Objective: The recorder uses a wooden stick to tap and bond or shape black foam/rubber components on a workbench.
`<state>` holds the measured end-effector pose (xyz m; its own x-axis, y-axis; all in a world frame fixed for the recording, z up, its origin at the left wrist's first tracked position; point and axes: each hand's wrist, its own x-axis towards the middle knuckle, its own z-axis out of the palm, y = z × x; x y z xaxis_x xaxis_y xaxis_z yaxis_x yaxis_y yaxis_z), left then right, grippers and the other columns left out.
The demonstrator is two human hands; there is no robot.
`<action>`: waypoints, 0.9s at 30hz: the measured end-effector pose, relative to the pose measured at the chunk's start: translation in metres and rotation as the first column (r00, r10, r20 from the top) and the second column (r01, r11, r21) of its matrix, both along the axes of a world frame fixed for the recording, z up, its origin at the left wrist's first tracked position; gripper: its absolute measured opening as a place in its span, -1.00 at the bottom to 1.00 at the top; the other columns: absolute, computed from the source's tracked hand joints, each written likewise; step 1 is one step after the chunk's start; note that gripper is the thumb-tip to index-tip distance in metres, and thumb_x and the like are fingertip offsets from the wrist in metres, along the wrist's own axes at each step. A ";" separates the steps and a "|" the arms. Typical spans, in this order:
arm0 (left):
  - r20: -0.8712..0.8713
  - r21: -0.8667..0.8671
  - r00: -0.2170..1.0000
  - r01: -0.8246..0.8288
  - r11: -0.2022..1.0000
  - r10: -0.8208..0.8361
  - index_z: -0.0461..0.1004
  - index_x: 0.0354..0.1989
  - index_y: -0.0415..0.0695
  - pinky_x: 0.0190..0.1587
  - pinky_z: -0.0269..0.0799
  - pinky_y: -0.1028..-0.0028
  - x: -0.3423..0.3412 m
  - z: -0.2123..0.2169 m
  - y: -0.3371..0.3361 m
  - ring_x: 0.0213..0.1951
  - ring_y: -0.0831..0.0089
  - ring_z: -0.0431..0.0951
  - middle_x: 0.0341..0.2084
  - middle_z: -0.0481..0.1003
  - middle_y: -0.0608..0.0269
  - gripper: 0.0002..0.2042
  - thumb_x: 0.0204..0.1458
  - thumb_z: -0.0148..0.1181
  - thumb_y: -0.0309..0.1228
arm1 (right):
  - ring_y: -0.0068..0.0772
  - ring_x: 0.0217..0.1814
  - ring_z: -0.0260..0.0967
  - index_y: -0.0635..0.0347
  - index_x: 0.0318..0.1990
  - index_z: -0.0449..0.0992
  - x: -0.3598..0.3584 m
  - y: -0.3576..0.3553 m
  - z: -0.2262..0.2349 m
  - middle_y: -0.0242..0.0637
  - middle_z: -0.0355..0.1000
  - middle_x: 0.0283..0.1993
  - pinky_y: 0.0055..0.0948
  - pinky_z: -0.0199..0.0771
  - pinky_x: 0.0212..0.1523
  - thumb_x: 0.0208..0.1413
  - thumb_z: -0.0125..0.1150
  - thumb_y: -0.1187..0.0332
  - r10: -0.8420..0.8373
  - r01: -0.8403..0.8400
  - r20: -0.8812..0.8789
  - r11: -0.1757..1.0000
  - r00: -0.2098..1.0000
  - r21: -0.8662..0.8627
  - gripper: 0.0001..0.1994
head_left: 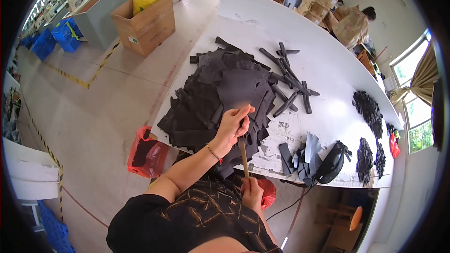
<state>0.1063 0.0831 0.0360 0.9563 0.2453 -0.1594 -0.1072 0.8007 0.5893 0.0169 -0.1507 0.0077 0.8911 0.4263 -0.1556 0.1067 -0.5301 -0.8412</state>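
Observation:
My right hand (252,192), low at the table's near edge, is closed round a thin light-brown stick (244,159), seemingly wooden. The stick points away from me, its far end just below my left hand (232,125). My left hand is held over the near part of a large heap of flat black pieces (206,93), thumb and fingers pressed together. Something dark shows among its fingers; I cannot make out what. A broad smooth black piece (241,86) lies on top of the heap, just beyond my left hand.
Black rolled tubes (290,77) lie beyond the heap on the white table (323,65). To the right are dark grey strips (309,152), a black pouch (333,161) and bundles of black strips (368,112). A red plastic bag (143,154) hangs left. A person (352,23) is far off.

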 end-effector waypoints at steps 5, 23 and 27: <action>0.194 -0.021 0.978 -0.072 0.997 0.074 0.21 0.19 -0.20 -0.24 0.60 0.33 0.009 0.009 -0.019 -0.32 0.25 0.63 -0.31 0.56 0.02 -0.45 0.21 0.07 -0.02 | -0.53 -0.60 0.28 0.33 -0.32 0.47 0.036 0.020 0.013 -0.30 0.35 -0.64 -0.45 0.28 -0.53 0.26 0.04 0.39 -0.103 0.101 0.022 0.990 0.994 0.099 -0.82; 0.009 -0.146 0.925 -0.374 0.916 0.379 0.37 -0.31 -0.10 -0.68 -0.04 0.61 0.010 0.019 0.077 -0.76 0.70 0.05 -0.76 0.12 0.54 -0.70 0.31 -0.03 -0.11 | -0.63 -0.58 0.25 0.33 -0.47 0.47 0.033 -0.022 0.010 -0.34 0.36 -0.61 -0.49 0.29 -0.55 0.07 0.32 0.39 0.168 -0.168 -0.009 0.985 0.986 -0.045 -0.79; -0.106 -0.233 0.935 -0.354 0.906 0.338 0.38 -0.31 -0.11 -0.66 0.02 0.62 0.032 -0.010 0.020 -0.73 0.70 0.12 -0.73 0.17 0.52 -0.74 0.27 0.06 -0.16 | -0.69 -0.53 0.21 0.19 0.15 0.27 0.083 0.051 0.027 -0.50 0.36 -0.53 -0.65 0.24 -0.51 0.00 0.42 0.48 -0.062 -0.017 0.152 0.882 0.986 0.470 -0.44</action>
<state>0.1385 0.1030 0.0261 0.8048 0.5047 -0.3124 -0.3733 0.8396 0.3946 0.1001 -0.1000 0.0350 0.8972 0.3934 0.2007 0.2516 -0.0818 -0.9644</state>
